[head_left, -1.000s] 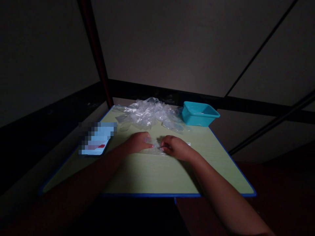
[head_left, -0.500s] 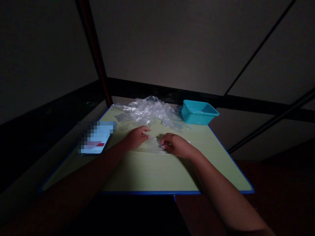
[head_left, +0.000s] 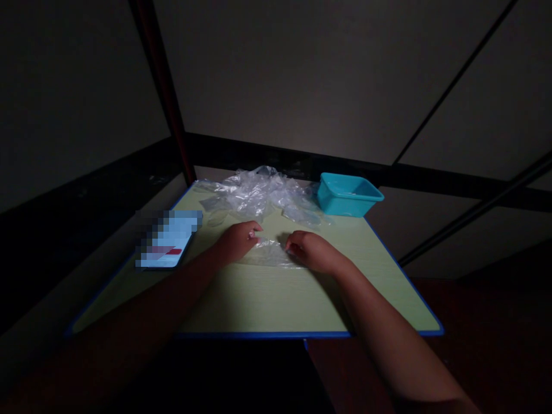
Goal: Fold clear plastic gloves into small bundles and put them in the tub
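Note:
A clear plastic bag (head_left: 272, 256) lies flat and slightly wrinkled on the table between my two hands. My left hand (head_left: 240, 241) is curled at the bag's left end, thumb and fingers closed on its film. At the right end, my right hand (head_left: 314, 251) has its fingers bent inward and pinched on the bag near its upper edge. The fingertips of both hands are small and dim in the head view. Beyond my hands spreads a crumpled heap of clear plastic bags (head_left: 259, 192).
A turquoise plastic basket (head_left: 347, 201) stands at the table's back right corner. To the left lies a phone or tablet (head_left: 170, 238) with a lit, partly blurred screen. The pale green table (head_left: 267, 305) has a blue edge, with walls behind and to the left.
My right hand has shifted slightly to the right, its fingers more curled. The bag's upper edge between my hands looks straighter. My left hand has barely moved.

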{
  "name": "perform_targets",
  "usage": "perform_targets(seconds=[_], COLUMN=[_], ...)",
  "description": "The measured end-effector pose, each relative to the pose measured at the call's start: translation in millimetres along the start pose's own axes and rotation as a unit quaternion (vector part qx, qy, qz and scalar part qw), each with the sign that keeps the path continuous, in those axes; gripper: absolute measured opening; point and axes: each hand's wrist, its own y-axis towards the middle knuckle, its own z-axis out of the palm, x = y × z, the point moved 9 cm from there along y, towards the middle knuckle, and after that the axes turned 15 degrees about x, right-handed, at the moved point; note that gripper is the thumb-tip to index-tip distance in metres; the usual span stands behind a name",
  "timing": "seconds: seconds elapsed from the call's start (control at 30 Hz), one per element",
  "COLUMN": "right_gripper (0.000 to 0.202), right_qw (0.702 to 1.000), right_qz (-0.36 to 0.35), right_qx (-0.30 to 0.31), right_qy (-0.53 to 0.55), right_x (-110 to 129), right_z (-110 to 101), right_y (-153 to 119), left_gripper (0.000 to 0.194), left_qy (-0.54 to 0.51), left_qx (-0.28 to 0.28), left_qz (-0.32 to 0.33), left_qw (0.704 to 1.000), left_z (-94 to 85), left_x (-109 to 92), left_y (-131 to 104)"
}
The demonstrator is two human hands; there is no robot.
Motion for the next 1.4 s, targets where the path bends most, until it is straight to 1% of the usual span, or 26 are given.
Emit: perform_targets(seconds=[0.1, 0.2, 0.37, 0.47, 0.53, 0.67, 0.8, 0.87, 0.97, 1.03, 1.07, 1.13, 1.2, 1.23, 1.27, 1.3, 1.4], right_gripper=[0.016, 0.018, 0.023, 0.03, 0.032, 0.034, 0.035, 0.034, 0.033, 0.031, 0.03, 0.029, 0.028, 0.028, 0.027, 0.026, 0.021], right_qw=[1.0, 0.999, 0.996, 0.994, 0.993, 0.993, 0.994, 0.993, 0.993, 0.995, 0.996, 0.997, 0.997, 0.998, 0.998, 0.998, 0.996], right_qz=[-0.007, -0.042, -0.085, -0.109, -0.117, -0.113, -0.108, -0.111, -0.112, -0.092, -0.074, -0.029, 0.004, 0.011, 0.017, 0.023, 0.08], right_qx=[0.007, -0.001, -0.025, -0.015, -0.004, -0.001, 0.002, 0.005, -0.003, -0.03, -0.047, -0.071, -0.073, -0.067, -0.059, -0.049, -0.022], right_qy=[0.0, 0.004, 0.004, 0.015, 0.025, 0.026, 0.026, 0.03, 0.034, 0.034, 0.032, 0.022, 0.007, 0.001, -0.004, -0.01, -0.038], right_x=[3, 7, 9, 11, 12, 13, 15, 16, 12, 3, -2, -14, -21, -22, -23, -23, -33], right_z=[2, 1, 0, 3, 5, 3, 3, 3, 1, -5, -9, -16, -19, -18, -17, -16, -12], right_y=[1, 1, 0, 0, 1, 0, -1, -1, -1, -2, -3, -6, -7, -7, -6, -6, -6], left_gripper=[0.026, 0.025, 0.027, 0.026, 0.025, 0.025, 0.028, 0.028, 0.021, 0.018, 0.017, 0.015, 0.013, 0.012, 0.011, 0.011, 0.014], left_qy=[0.041, 0.058, 0.086, 0.125, 0.145, 0.199, 0.205, 0.179, 0.136, 0.118, 0.109, 0.082, 0.056, 0.049, 0.048, 0.054, 0.114], left_qx=[-0.009, -0.008, -0.006, 0.015, 0.04, 0.09, 0.102, 0.08, -0.007, -0.059, -0.069, -0.06, -0.038, -0.036, -0.045, -0.065, -0.138], left_qz=[0.013, 0.012, -0.041, -0.073, -0.08, -0.056, 0.0, 0.009, 0.017, 0.03, 0.032, 0.02, 0.002, -0.002, -0.001, 0.006, 0.055], left_qw=[0.999, 0.998, 0.995, 0.989, 0.985, 0.974, 0.973, 0.981, 0.991, 0.991, 0.991, 0.995, 0.998, 0.998, 0.998, 0.996, 0.982], left_z=[-0.5, 0.2, -3.1, -1.6, 3.0, 15.4, 21.3, 17.6, 1.8, -6.8, -8.4, -6.4, -2.0, -1.4, -3.0, -6.6, -19.2], left_x=[-2, -3, -2, -5, -9, -16, -21, -21, -21, -23, -23, -18, -11, -10, -9, -11, -26], left_y=[0, 0, -2, -5, -7, -7, -4, -4, -7, -10, -10, -9, -6, -5, -5, -5, -12])
